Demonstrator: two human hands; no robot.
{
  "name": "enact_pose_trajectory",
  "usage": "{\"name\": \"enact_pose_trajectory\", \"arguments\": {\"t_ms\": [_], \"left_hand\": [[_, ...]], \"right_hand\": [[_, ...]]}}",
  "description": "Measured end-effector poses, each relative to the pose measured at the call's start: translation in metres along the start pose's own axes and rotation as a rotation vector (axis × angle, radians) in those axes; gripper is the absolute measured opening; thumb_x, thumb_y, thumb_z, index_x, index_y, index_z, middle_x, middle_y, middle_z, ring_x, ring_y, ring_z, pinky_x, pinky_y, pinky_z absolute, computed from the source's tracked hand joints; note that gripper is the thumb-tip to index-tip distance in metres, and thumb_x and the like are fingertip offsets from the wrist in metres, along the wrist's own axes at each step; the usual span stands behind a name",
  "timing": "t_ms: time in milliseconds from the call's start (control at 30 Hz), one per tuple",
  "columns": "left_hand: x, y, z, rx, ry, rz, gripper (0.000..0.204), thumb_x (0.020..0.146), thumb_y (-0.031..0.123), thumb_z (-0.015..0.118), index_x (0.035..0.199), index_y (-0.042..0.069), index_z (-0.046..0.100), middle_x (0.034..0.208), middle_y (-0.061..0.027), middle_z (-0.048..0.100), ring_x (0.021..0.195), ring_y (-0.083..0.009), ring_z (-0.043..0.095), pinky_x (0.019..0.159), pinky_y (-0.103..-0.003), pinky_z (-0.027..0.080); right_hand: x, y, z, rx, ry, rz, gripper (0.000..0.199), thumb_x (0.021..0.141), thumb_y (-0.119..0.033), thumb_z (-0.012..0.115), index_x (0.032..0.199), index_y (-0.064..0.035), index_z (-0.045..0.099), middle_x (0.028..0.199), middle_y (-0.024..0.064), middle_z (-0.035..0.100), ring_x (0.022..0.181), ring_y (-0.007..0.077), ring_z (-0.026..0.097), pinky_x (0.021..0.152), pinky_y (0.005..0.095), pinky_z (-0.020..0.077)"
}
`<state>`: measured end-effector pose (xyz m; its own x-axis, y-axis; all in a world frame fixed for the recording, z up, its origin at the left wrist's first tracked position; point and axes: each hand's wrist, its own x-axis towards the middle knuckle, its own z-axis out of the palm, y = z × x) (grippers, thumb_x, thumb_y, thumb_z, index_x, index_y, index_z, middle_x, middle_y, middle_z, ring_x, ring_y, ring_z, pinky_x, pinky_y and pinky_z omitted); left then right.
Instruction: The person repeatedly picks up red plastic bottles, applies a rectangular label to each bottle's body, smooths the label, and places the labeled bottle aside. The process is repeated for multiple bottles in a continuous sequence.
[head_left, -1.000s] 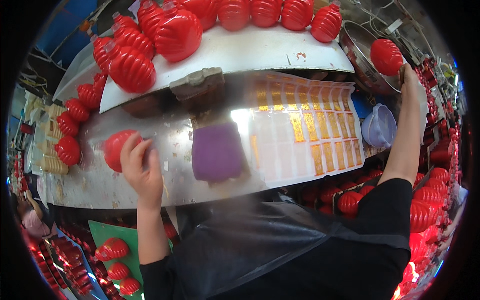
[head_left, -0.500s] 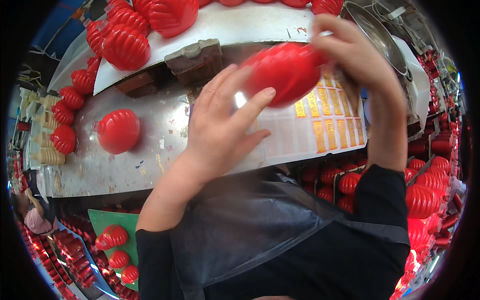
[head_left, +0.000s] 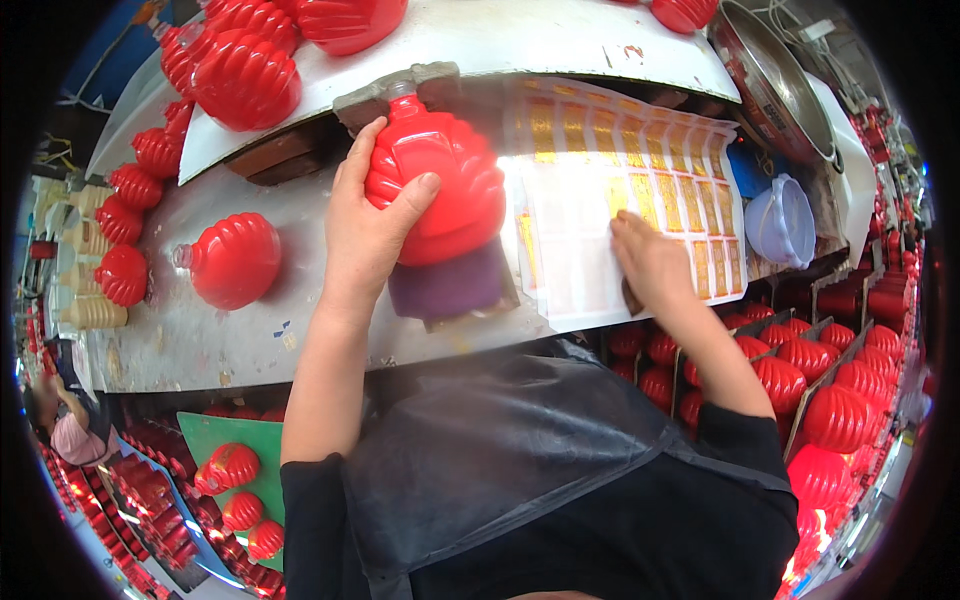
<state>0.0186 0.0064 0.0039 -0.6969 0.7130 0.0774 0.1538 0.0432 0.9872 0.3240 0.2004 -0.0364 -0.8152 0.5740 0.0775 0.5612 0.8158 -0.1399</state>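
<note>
Red ribbed bottle (head_left: 440,180) sits clamped under your left hand (head_left: 365,225), fingers wrapped on it, lying on the purple pad (head_left: 448,285). Your right hand (head_left: 650,265), at 3 o'clock, presses flat fingers on the gold label sheet (head_left: 620,180).

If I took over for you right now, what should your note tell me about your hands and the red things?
Left hand: grips the red lantern lying on the purple pad.
Right hand: fingertips flat on the sticker sheet, holding nothing.
Done: lantern is in place on the pad.
Left: no sticker shows on it yet. Another lantern lies to the left on the bench; more sit on the white shelf above.
</note>
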Motion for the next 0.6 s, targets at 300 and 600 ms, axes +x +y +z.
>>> {"name": "enact_pose_trajectory", "arguments": {"t_ms": [300,600], "left_hand": [[0.001,-0.002,-0.007,0.207,0.086,0.086,0.075,0.086,0.034,0.082,0.151,0.006,0.057,0.133,-0.0167,0.061,0.124,-0.0276,0.063,0.107,-0.037,0.05],[-0.02,-0.017,0.004,-0.173,0.077,0.003,0.088,0.085,0.028,0.083,0.158,0.002,0.042,0.15,-0.0215,0.048,0.137,-0.0317,0.054,0.116,-0.041,0.044]], "right_hand": [[-0.091,-0.024,0.01,-0.144,0.029,-0.364,0.037,0.094,-0.018,0.07,0.127,-0.0008,0.07,0.138,0.0123,0.069,0.065,0.019,0.069,0.057,0.0329,0.0563],[0.014,-0.037,-0.06,0.803,-0.447,0.304,0.021,0.1,-0.017,0.07,0.103,0.0025,0.079,0.084,0.0045,0.075,0.071,0.0112,0.07,0.063,0.0269,0.0543]]}}
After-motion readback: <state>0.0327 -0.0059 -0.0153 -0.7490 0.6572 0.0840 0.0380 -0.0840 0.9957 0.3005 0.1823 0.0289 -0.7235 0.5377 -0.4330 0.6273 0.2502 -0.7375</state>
